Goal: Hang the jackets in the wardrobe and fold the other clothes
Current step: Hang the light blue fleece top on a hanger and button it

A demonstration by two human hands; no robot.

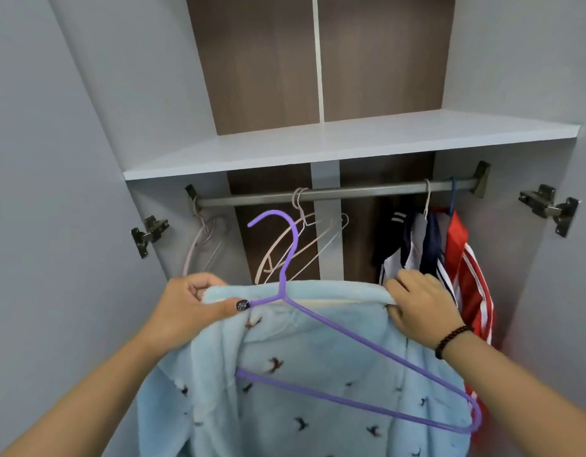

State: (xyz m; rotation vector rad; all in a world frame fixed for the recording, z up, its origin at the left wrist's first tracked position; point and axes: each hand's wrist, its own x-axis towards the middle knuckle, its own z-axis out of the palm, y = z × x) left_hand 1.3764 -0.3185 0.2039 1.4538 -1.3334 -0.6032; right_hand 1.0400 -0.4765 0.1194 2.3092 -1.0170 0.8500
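A fluffy light-blue jacket (318, 374) with small dark bird prints is held up in front of the open wardrobe. A purple hanger (367, 346) lies on its front, hook pointing up below the rail (351, 191). My left hand (192, 308) grips the collar's left end and pins the hanger's neck with the thumb. My right hand (420, 301) grips the collar's right end. A navy-and-white jacket (413, 245) and a red jacket with white stripes (466, 278) hang at the rail's right end.
Pale empty hangers (304, 239) hang at the rail's middle, and another pale hanger (202, 242) hangs at its left end. A white shelf (318, 143) sits just above the rail. Both grey doors stand open, with metal hinges (549, 206) at the sides.
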